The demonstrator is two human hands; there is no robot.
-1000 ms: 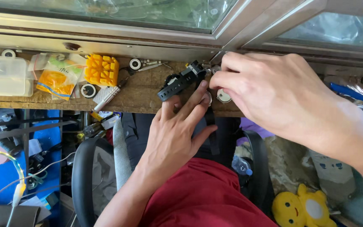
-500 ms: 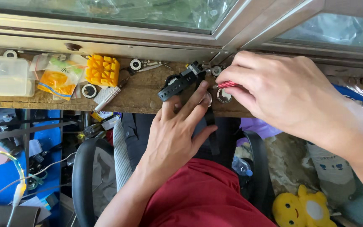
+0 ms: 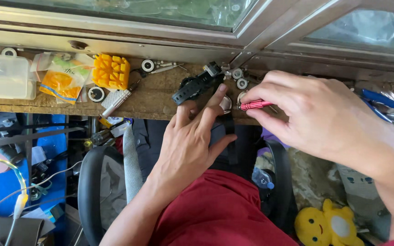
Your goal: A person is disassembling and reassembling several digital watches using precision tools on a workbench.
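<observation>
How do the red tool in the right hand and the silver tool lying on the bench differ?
The red tool is held in the right hand, roughly level; the silver tool lies loose and slanted on the bench. Red is mostly hidden by fingers; silver shows whole. Both are slim metal handles.

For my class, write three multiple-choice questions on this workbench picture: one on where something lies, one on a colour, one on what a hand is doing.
1. Where is the yellow block?
A. Left of the black watch
B. Right of the blue pliers
C. On the floor

2. What colour is the small screwdriver?
A. Green
B. Red
C. White

3. What is the right hand doing?
A. Resting open
B. Holding the screwdriver
C. Holding a cup

Answers: 1 A, the block lies on the wooden bench well left of the watch. 2 B, its handle is red. 3 B, its fingers pinch the handle, while the left hand presses by the watch.
</observation>
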